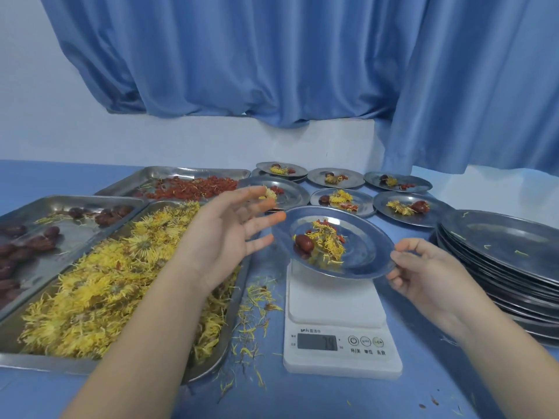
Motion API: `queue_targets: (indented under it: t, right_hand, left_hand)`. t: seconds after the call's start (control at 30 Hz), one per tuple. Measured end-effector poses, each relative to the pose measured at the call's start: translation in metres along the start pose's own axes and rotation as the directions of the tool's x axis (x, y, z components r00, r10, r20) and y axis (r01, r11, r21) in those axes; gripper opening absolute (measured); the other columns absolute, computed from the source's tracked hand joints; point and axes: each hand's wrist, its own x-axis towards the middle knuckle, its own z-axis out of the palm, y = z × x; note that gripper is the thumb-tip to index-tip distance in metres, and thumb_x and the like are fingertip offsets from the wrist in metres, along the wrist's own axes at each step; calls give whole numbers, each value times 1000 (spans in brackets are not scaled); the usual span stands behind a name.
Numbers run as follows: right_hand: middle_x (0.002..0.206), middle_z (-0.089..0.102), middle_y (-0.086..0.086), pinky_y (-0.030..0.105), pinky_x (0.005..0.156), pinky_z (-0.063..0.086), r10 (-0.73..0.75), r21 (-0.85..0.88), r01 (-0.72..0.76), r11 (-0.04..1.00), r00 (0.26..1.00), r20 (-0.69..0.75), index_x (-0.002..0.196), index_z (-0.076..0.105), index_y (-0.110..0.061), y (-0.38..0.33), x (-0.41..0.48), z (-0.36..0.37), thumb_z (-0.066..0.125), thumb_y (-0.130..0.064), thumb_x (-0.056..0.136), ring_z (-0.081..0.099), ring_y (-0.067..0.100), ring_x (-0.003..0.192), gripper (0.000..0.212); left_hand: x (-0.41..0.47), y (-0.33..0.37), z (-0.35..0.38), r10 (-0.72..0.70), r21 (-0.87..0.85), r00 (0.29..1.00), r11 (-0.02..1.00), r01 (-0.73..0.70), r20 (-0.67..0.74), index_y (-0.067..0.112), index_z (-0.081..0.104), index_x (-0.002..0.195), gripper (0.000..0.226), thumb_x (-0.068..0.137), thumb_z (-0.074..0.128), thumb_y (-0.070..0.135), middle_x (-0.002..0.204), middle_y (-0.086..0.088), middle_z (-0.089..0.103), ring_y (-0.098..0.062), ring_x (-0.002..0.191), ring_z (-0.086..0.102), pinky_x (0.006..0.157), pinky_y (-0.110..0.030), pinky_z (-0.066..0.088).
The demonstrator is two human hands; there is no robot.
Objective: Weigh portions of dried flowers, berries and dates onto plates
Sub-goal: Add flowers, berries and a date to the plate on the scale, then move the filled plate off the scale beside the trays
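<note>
A steel plate (370, 249) with a red date, goji berries and yellow dried flowers hangs tilted just above the white kitchen scale (334, 300). My right hand (429, 276) pinches the plate's right rim. My left hand (223, 234) hovers with spread fingers over the flower tray (106, 282), its fingertips close to the plate's left rim and holding nothing that I can make out. The scale's display shows digits that are blurred.
A tray of dates (45, 237) sits at the far left, and a tray of red berries (187, 186) behind the flowers. Several filled plates (405, 207) stand behind the scale. A stack of empty plates (499, 252) is at the right. Loose petals lie by the scale.
</note>
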Motion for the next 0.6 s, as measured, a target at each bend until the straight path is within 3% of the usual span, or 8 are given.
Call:
queue_targets:
  t: [0.2,0.3,0.43,0.6]
  right_hand:
    - [57,58,2,21,46,49,-57,28,58,998,997,-54,88,53,-11,-11,27,14,49,5,93,55,13,47,17]
    - [61,54,4,21,46,49,-72,3,73,997,993,-98,88,53,-11,-17,50,22,49,5,93,57,14,47,17]
    - [68,56,9,21,43,46,-63,-21,61,998,986,-157,86,54,-12,-20,88,30,47,5,93,57,15,47,20]
    - [70,52,8,19,40,45,-82,-51,71,996,964,-252,82,53,-11,-18,139,42,43,9,92,56,13,44,24]
  left_hand:
    - [26,25,4,46,34,997,998,-44,-67,16,68,101,19,88,57,26,98,-4,74,-32,109,67,109,-53,38]
    - [43,43,4,77,-82,994,993,-83,-77,15,68,97,17,93,54,22,100,-7,74,-33,108,68,106,-52,42]
    - [55,56,-1,52,-194,999,980,-51,-3,14,66,111,28,87,56,24,117,-11,71,-35,109,67,104,-51,43]
    - [64,59,-12,-14,-192,998,981,26,64,15,64,123,42,84,55,28,124,-14,68,-38,111,66,101,-50,44]
